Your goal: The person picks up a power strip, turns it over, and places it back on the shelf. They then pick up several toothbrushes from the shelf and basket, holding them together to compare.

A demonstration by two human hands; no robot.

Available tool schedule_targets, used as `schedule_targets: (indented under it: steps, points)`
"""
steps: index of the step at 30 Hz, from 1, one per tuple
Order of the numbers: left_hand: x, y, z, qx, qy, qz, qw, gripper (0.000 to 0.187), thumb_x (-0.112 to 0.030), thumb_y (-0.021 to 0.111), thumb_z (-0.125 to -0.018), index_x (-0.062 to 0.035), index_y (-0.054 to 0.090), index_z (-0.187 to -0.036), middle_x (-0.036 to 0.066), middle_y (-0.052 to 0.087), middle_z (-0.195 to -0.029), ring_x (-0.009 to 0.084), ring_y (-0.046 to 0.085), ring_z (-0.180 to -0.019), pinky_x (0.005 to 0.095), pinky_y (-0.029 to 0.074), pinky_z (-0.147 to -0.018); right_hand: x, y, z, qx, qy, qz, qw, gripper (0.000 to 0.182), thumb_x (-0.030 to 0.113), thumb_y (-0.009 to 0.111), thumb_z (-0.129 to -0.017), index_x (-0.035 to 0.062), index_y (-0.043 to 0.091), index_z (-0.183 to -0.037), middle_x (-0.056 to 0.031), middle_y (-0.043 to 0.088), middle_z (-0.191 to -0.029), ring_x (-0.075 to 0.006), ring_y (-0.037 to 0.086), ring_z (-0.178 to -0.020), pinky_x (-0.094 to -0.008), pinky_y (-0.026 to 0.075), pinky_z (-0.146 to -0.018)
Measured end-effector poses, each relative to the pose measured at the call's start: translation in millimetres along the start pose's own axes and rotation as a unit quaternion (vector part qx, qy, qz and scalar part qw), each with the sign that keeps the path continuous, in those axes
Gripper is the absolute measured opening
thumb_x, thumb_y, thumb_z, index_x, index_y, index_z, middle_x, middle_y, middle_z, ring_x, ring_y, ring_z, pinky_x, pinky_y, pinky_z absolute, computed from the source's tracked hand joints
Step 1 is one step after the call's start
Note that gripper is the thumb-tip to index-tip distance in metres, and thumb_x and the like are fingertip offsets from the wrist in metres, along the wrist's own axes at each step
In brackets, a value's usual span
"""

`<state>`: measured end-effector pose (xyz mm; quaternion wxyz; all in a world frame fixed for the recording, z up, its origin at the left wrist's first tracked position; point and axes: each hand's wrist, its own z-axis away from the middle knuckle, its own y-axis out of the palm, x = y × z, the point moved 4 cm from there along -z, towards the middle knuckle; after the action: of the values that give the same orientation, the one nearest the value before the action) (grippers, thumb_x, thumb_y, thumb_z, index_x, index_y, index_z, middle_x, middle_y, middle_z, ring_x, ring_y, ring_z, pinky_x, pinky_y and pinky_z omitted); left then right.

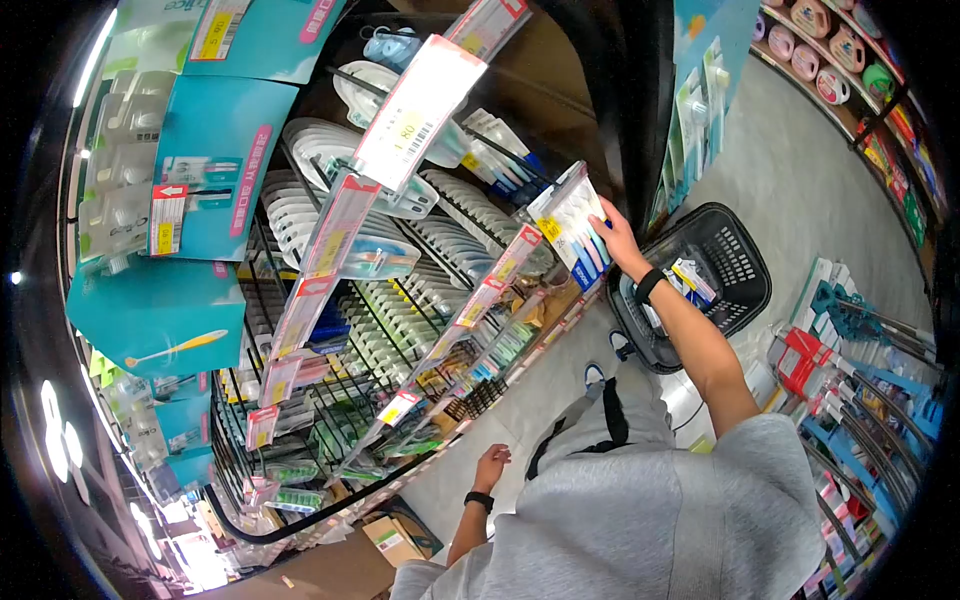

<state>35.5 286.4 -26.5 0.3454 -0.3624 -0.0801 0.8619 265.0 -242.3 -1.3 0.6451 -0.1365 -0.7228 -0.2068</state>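
My right hand (618, 240), with a dark wristband, grips the edge of a toothbrush multipack (572, 220) at the front end of a shelf hook. White and blue brushes show through the pack's clear front, along with a yellow label. Just past my right wrist is a black shopping basket (742, 262). Inside it lie some blue-and-white packs (692, 282), partly hidden by my forearm. My left hand (490, 467) hangs low beside my body near the rack's lower edge, fingers loosely bent and holding nothing.
Rows of packed toothbrushes (370, 255) hang on hooks to the left, with price tags (412, 125) jutting out in front. Teal display boards (212, 160) line the far left. Mops (850, 385) stand at the right, and bottles (810, 18) fill a shelf at the upper right.
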Motion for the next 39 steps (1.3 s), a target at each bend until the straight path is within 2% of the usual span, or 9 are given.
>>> schedule_targets:
  steps: [6,11,21,24,31,32,36,38,39]
  points:
    - [1,2,-7,0.027,-0.025,0.021,0.999,0.021,-0.005,0.046,-0.081,0.0005,0.056,-0.099,0.009,0.062,-0.083,0.0165,0.06,-0.074,0.0273,0.048,-0.071,18,-3,-1,0.012,-0.014,0.029,0.999,0.043,0.015,0.053,-0.088,0.0011,0.041,-0.127,-0.0109,0.052,-0.12,-0.0157,0.048,-0.108,-0.0278,0.035,-0.092]
    - [-5,7,-13,0.025,0.015,0.013,0.999,0.022,-0.003,0.045,-0.081,0.0001,0.056,-0.099,0.008,0.062,-0.083,0.0155,0.059,-0.073,0.0271,0.047,-0.071,37,1,3,0.018,-0.07,0.084,0.994,0.042,0.012,0.051,-0.088,0.0004,0.04,-0.127,-0.0118,0.05,-0.123,-0.0187,0.046,-0.112,-0.0283,0.033,-0.096]
    - [-13,14,-2,0.014,-0.008,0.002,1.0,0.022,-0.004,0.046,-0.081,-0.0009,0.057,-0.1,0.008,0.062,-0.084,0.0142,0.058,-0.073,0.0251,0.046,-0.071,25,5,0,-0.029,-0.014,0.043,0.999,0.044,0.016,0.05,-0.089,0.0019,0.039,-0.129,-0.0106,0.049,-0.124,-0.0186,0.046,-0.112,-0.0293,0.033,-0.096]
    - [13,15,-7,0.042,-0.004,-0.004,0.999,0.021,-0.012,0.043,-0.085,-0.0063,0.056,-0.101,0.005,0.062,-0.091,0.0143,0.06,-0.08,0.0266,0.044,-0.066,15,9,-9,-0.016,0.002,0.066,0.998,0.044,0.019,0.051,-0.088,0.0017,0.041,-0.127,-0.0158,0.049,-0.124,-0.024,0.046,-0.114,-0.0307,0.035,-0.094]
    - [25,21,3,0.033,-0.029,0.046,0.998,0.028,-0.003,0.039,-0.079,-0.0057,0.055,-0.102,0.004,0.061,-0.089,0.0138,0.059,-0.079,0.025,0.042,-0.065,25,26,-38,-0.033,-0.026,0.197,0.98,0.042,0.016,0.051,-0.085,0.0,0.043,-0.123,-0.0211,0.053,-0.112,-0.034,0.05,-0.105,-0.0361,0.038,-0.09]
    - [26,21,5,0.033,-0.027,0.05,0.998,0.029,-0.002,0.038,-0.078,-0.0055,0.055,-0.102,0.004,0.061,-0.089,0.0138,0.059,-0.079,0.0251,0.042,-0.065,31,28,-42,-0.033,-0.046,0.216,0.975,0.042,0.013,0.05,-0.083,-0.0004,0.044,-0.122,-0.0225,0.053,-0.109,-0.038,0.049,-0.103,-0.0386,0.038,-0.089]
    - [38,22,12,0.013,-0.042,0.062,0.997,0.029,-0.005,0.036,-0.081,-0.006,0.055,-0.104,0.005,0.062,-0.091,0.0145,0.06,-0.08,0.0254,0.043,-0.066,22,44,-67,-0.042,-0.11,0.209,0.971,0.041,0.009,0.05,-0.081,0.0011,0.045,-0.121,-0.0241,0.054,-0.109,-0.0398,0.049,-0.102,-0.0401,0.04,-0.087]
    - [29,23,24,-0.002,-0.025,0.072,0.997,0.027,-0.009,0.037,-0.085,-0.0069,0.055,-0.105,0.005,0.062,-0.093,0.0151,0.061,-0.08,0.0261,0.043,-0.066,9,54,-76,-0.059,-0.126,0.265,0.954,0.043,0.01,0.052,-0.08,0.0022,0.044,-0.122,-0.024,0.055,-0.108,-0.0389,0.05,-0.102,-0.0398,0.041,-0.086]
    - [15,25,33,-0.025,-0.049,0.083,0.995,0.028,-0.001,0.037,-0.078,0.0025,0.055,-0.1,0.009,0.061,-0.088,0.0157,0.058,-0.076,0.0244,0.047,-0.071,2,58,-82,-0.068,-0.134,0.292,0.945,0.044,0.01,0.052,-0.079,0.0027,0.043,-0.122,-0.0239,0.055,-0.108,-0.0384,0.051,-0.101,-0.0397,0.041,-0.086]
